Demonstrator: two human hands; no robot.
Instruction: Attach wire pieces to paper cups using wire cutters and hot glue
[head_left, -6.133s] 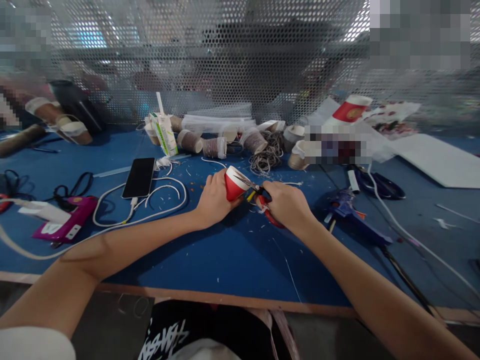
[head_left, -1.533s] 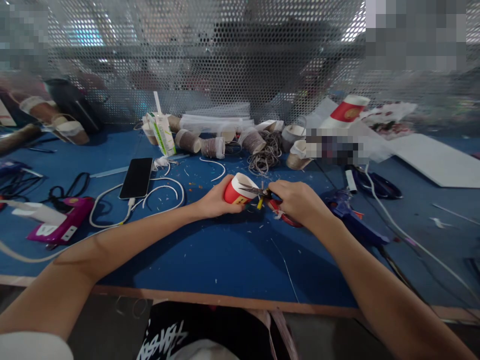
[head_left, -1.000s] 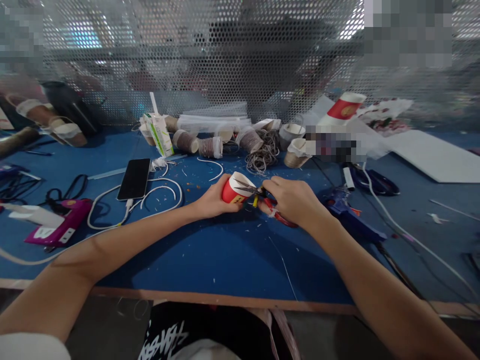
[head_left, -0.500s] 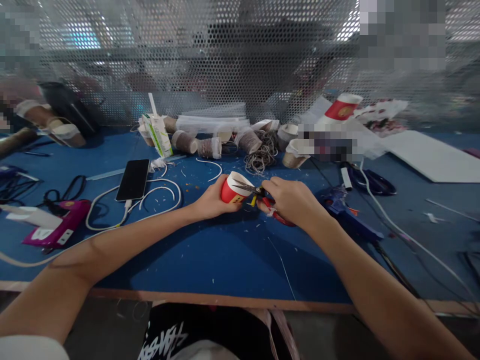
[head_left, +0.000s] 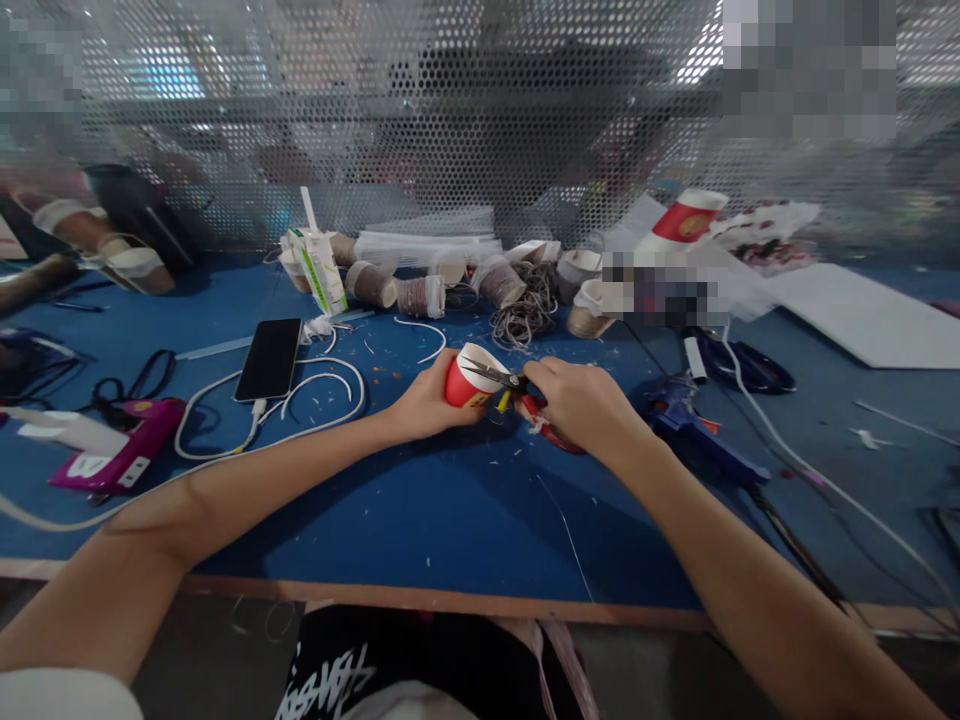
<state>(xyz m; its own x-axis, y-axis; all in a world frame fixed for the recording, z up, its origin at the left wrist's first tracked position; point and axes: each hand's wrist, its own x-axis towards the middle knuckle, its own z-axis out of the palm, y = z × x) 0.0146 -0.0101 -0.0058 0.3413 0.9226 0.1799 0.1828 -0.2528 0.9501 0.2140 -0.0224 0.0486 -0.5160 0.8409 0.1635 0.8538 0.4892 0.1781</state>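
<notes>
The blue table (head_left: pixel 420 520) is taking up most of the view, with a perforated screen (head_left: pixel 450 120) standing along its far edge. Both forearms are reaching in from the near edge and meeting at the middle.

Compared with six seconds ago, the left hand (head_left: pixel 424 400) is holding the cup (head_left: pixel 466 378) rolled a little further round, so a yellow mark on its red side is now showing. Over the last second and a half the hands are hardly shifting at all. My judgement is that the snipping at the rim is carrying on in one place, with only the cup turning.

The left fingers are curling closed around the cup's base and side, keeping it tilted just above the table with its white mouth facing right. The right hand (head_left: pixel 577 400) is gripping the red handles of the scissors (head_left: pixel 491 374), its fingers closed through them. The blades are pointing left and lying across the cup's mouth. Whether the paper wall is sitting between them is too small to tell.

A phone (head_left: pixel 272 358) is lying well to the left, a glue gun (head_left: pixel 694 430) just right of the right wrist, and white scraps (head_left: pixel 517 468) are dotting the table beneath the hands.
</notes>
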